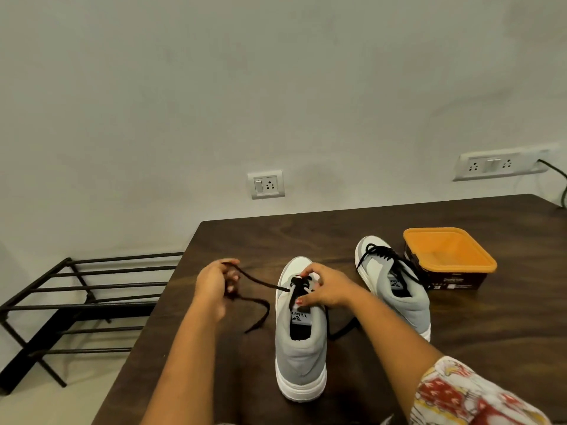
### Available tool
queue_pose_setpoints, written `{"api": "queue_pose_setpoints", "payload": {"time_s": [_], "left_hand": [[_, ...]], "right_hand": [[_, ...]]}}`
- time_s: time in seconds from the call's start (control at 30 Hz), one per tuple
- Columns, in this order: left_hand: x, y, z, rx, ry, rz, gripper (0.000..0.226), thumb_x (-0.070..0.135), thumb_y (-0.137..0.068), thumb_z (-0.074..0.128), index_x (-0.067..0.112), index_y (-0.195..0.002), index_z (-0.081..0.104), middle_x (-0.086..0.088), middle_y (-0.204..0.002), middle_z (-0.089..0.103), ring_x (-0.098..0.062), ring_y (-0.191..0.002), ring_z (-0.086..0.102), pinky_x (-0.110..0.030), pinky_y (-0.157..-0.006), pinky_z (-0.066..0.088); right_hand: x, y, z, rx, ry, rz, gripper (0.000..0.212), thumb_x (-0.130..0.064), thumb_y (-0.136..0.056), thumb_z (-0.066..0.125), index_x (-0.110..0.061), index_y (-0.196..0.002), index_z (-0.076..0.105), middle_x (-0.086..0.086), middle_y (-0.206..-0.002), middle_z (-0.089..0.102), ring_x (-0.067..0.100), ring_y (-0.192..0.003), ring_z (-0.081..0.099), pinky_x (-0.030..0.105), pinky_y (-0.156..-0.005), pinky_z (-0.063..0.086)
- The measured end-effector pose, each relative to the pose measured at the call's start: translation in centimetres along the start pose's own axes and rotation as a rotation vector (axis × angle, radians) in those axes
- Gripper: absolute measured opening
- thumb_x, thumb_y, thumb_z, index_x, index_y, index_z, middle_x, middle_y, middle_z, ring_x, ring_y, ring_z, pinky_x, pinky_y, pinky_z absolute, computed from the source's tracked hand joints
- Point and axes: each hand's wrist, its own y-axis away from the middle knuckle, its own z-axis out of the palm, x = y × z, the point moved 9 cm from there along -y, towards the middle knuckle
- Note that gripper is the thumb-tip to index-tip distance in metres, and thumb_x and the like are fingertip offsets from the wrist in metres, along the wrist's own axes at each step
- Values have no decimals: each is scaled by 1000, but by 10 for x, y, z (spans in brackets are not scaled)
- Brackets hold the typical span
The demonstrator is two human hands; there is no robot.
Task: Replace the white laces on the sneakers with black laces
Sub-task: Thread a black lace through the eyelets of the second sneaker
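Lacing under way on near sneaker (300,348), upright on worktop (491,348), heel toward the camera.

Left hand (213,285): fingers curled round black lace (260,282), drawing it out taut to the left of the shoe, loose tail looping down onto the worktop.

Right hand (326,289): thumb and fingertips closed in a pinch on the lace where it crosses the lowest eyelets, near the toe; also steadying the shoe.

Only the bottom rows threaded, by the look of it; upper eyelets not yet done. Other end of the lace trailing on the worktop to the right of the shoe.

Second sneaker (395,289) just to the right, already threaded in black, ends loose, just beside orange tub (448,256).

Risks, as judged:
- Uneven ends, if pulled too far left without checking the right-hand end.
- Flat lace twisting in an eyelet, if fed through without smoothing.
- Shoe sliding or tipping under the sideways pull, if the right-hand pinch eases.
- Skipped eyelet, given fingers covering the rows.

Writing: tongue label (302,317) reads "Velar…", remainder not legible, small mark beside it. Print on the tub's dark side too small to read.
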Motion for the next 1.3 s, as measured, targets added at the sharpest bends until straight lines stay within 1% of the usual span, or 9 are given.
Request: {"api": "queue_pose_setpoints", "payload": {"time_s": [0.13,0.2,0.3,0.6,0.77,0.93,1.1,1.23,1.3], "left_hand": [[-33,-7,-21,-195,-1049,-140,22,9,-95,40,5,-92,62,-10,-84,56,-20,-60,46,-27,-57,38],[-51,-7,-12,-374,-1327,-102,22,13,-92,48,8,-109,62,-4,-110,60,-20,-90,58,-27,-79,46],[-37,-1,24,-405,-1173,139,27,16,-91,56,15,-117,61,-2,-119,61,-18,-112,55,-23,-94,39],[-26,20,87,-448,-1096,451,16,6,-91,50,18,-86,61,1,-82,63,-10,-73,55,-20,-62,39],[-21,15,74,-408,-1127,486,34,5,-87,49,29,-63,54,9,-68,63,-11,-67,59,-33,-74,52],[-22,16,75,-434,-1095,462,34,4,-89,47,28,-65,54,1,-71,62,-14,-61,59,-26,-62,54],[-28,17,79,-467,-1082,421,32,2,-87,47,26,-68,56,3,-71,62,-6,-64,55,-14,-59,42],[-24,20,83,-475,-918,456,15,14,-93,55,25,-98,63,-2,-95,64,-10,-79,55,-20,-75,45],[-23,22,91,-505,-913,501,23,23,-93,57,22,-116,62,-1,-107,61,-14,-99,56,-27,-91,44]], "right_hand": [[27,3,3,-101,-214,162,46,-27,-71,84,-21,-107,55,-3,-91,52,14,-84,54,25,-64,49],[28,4,4,-126,-256,167,36,-24,-73,83,-20,-97,56,-1,-85,54,12,-76,53,22,-58,47],[24,5,4,-160,-196,117,23,-27,-79,78,-20,-83,56,-2,-76,54,8,-68,50,19,-57,41],[27,7,1,-174,-276,101,17,-24,-96,56,-19,-79,57,-2,-72,58,6,-67,53,19,-57,44],[37,10,-8,-150,-389,153,20,-18,-101,44,-19,-82,49,-1,-87,67,12,-74,63,24,-61,44],[52,20,-20,-134,-460,213,23,-11,-101,39,-18,-82,48,1,-94,68,20,-87,67,30,-72,49],[58,17,-20,-134,-429,246,23,-8,-98,40,-19,-82,52,0,-87,68,12,-82,64,27,-66,42],[44,12,-23,-68,-230,175,19,-11,-95,43,-14,-86,59,5,-86,63,16,-75,56,25,-61,36],[28,7,-28,30,-177,92,16,-17,-93,51,-17,-105,62,2,-97,62,14,-84,56,19,-60,38]]}}
